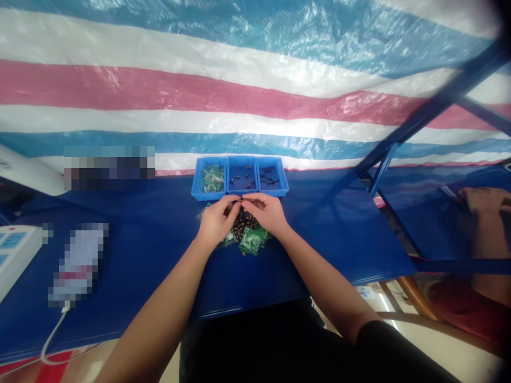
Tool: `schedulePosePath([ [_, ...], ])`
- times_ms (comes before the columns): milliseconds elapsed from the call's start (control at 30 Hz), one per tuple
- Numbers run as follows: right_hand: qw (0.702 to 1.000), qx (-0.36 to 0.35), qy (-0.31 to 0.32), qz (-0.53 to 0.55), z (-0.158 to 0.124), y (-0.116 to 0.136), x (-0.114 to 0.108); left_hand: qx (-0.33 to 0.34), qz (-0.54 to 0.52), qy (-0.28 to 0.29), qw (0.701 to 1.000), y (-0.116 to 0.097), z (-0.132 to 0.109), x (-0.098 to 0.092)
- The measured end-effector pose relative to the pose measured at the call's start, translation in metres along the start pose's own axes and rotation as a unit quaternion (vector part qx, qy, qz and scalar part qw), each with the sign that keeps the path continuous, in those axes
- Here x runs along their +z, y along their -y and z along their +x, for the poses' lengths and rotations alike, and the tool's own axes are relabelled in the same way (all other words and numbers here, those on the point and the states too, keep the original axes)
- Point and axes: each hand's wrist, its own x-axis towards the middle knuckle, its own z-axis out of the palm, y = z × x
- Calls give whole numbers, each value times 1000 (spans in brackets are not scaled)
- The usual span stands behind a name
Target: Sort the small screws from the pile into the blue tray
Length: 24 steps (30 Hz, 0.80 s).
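Observation:
My left hand [217, 218] and my right hand [265, 210] meet fingertip to fingertip over a heap of small dark screws and green plastic parts [247, 234] on the blue table [339, 229]. Both hands pinch a small dark piece between them; I cannot make out what it is. Just beyond the hands stand three blue bins in a row: the left bin [209, 178] holds green parts, the middle bin [241, 177] and the right bin [272, 176] hold a few dark screws.
A white power strip [14, 250] and a white cable [54, 335] lie at the table's left end. A blue metal frame [423, 114] rises at the right. Another person's arm [485, 205] shows at the far right. A striped tarpaulin [239, 80] hangs behind.

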Motion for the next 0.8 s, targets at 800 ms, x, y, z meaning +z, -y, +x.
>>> schedulePosePath([
  [800, 1000, 9, 11, 6, -1, 2, 0, 20, 8, -9, 1000, 1, 0, 0],
])
